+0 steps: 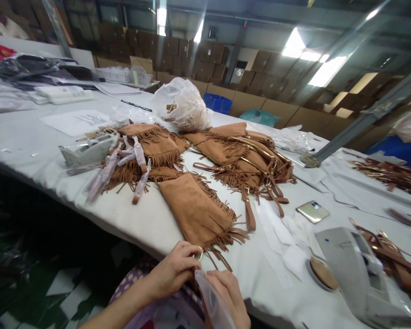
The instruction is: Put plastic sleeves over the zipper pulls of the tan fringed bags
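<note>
At the table's front edge, my left hand (180, 267) is closed, pinching a brown wrist strap by its gold clasp (200, 254). My right hand (231, 297) grips a translucent plastic sleeve (214, 301) around the strap's lower part; fingers and plastic hide much of the strap. Just beyond lies a tan suede pouch (192, 208) with fringe along its edge, close to the clasp. Whether clasp and pouch are joined I cannot tell. Several plastic-wrapped straps (140, 162) rest on more fringed pouches (160, 146) to the left.
Fringed pouches with gold zips (250, 155) are piled behind. A stuffed plastic bag (181, 105) stands at the back. Grey tape dispensers (89, 151) sit left and right. A phone (313, 212), a tape roll (324, 274) and brown straps (393, 260) lie rightward. A metal post (349, 128) rises there.
</note>
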The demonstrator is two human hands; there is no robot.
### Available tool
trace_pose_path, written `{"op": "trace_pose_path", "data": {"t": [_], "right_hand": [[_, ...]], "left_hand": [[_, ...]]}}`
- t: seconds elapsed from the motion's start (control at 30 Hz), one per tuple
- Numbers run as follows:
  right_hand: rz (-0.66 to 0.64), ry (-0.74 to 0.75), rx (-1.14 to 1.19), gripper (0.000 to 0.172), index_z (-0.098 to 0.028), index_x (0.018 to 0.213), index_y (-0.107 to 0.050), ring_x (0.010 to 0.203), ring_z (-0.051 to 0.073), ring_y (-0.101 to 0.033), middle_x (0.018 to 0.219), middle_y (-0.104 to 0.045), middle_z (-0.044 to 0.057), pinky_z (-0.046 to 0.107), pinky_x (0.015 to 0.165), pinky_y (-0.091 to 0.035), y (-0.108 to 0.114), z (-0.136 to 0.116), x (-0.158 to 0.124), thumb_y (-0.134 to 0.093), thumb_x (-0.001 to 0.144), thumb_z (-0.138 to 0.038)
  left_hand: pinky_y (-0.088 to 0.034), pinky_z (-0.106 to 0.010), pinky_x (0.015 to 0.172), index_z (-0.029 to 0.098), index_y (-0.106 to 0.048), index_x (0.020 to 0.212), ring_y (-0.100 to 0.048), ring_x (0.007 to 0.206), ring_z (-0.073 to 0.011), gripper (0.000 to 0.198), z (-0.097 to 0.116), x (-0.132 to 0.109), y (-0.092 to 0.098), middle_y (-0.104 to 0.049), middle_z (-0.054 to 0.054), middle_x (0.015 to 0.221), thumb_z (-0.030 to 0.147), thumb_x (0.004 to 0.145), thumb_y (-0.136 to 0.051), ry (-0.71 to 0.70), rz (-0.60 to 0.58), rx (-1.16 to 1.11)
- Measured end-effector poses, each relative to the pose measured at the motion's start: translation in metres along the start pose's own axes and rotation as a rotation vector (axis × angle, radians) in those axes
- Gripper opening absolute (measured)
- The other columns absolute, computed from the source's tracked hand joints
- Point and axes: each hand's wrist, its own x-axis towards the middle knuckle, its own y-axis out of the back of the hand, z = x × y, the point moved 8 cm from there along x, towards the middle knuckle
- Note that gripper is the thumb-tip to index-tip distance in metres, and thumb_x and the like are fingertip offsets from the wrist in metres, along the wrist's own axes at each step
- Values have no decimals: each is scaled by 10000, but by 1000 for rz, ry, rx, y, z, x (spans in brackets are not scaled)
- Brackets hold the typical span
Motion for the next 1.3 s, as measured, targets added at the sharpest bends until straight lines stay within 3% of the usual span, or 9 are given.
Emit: {"op": "trace_pose_path", "data": {"t": [0.23, 0.4, 0.5, 0.6, 0.67, 0.8, 0.93, 1.1, 1.3], "right_hand": [[-24, 149, -41, 252, -150, 1119, -595, 860, 208, -612, 945, -654, 93, 348, 735, -487, -5, -6, 6, -518, 881, -122], [-13, 149, -88, 254, -157, 1118, -599, 807, 215, -615, 880, -662, 96, 369, 706, -484, -15, -12, 9, -493, 890, -121], [-11, 207, -118, 235, -174, 1069, -627, 773, 219, -622, 864, -681, 97, 390, 716, -490, -34, -22, 1, -512, 873, -115], [-84, 195, -62, 261, -176, 1073, -643, 816, 232, -643, 907, -700, 108, 399, 751, -511, -54, -24, -14, -522, 851, -112], [-177, 20, 74, 301, -175, 1120, -637, 883, 241, -649, 979, -698, 120, 380, 774, -529, -62, -10, -23, -538, 837, -147], [-239, -821, 487, 306, -151, 1044, -679, 760, 207, -670, 913, -717, 108, 286, 667, -548, -63, 49, -51, -584, 834, -351], [-185, -1432, 990, 422, -118, 886, -709, 555, 118, -609, 779, -714, 93, 187, 481, -460, -78, 59, -66, -663, 748, -513], [-90, -1621, 1256, 390, -118, 810, -709, 468, 57, -525, 602, -646, 14, 127, 427, -378, -99, 54, -52, -824, 585, -415], [-110, -1503, 1103, 356, -123, 711, -677, 439, 38, -437, 557, -608, -5, 124, 399, -290, -91, 62, -44, -829, 580, -416]], "left_hand": [[-380, -343, 981, 224, -681, 976, -476, 1110, -221, 239, 9, 4, 6, -578, -86, 1171, 198, 900, -456, -32, -5, -110], [-477, -382, 837, 154, -624, 895, -604, 912, -247, 413, -36, -38, 22, -636, -128, 992, 542, 842, -490, 554, 267, -557], [-496, -318, 609, 141, -562, 853, -632, 642, -202, 578, -31, -73, -12, -653, -97, 744, 701, 785, -436, 861, 42, -1074], [-419, -219, 484, 138, -543, 864, -588, 506, -144, 522, -23, -87, -24, -653, -72, 658, 643, 736, -580, 868, -90, -1163], [-349, -183, 427, 136, -545, 823, -518, 430, -103, 435, -32, -89, -17, -624, -32, 594, 556, 742, -622, 831, -57, -1000], [-369, -190, 484, 139, -586, 782, -499, 489, -95, 266, -33, -81, 0, -615, -6, 638, 403, 808, -569, 649, -97, -727], [-382, -205, 532, 144, -619, 777, -505, 553, -114, 289, -9, -70, 4, -620, -17, 692, 420, 826, -547, 555, -221, -731], [-317, -194, 485, 130, -634, 743, -446, 509, -101, 413, -7, -66, -1, -580, -4, 621, 486, 871, -468, 573, -313, -656], [-323, -208, 552, 128, -656, 714, -464, 586, -124, 403, -36, -62, 11, -581, 10, 629, 443, 876, -464, 574, -15, -349]]}}
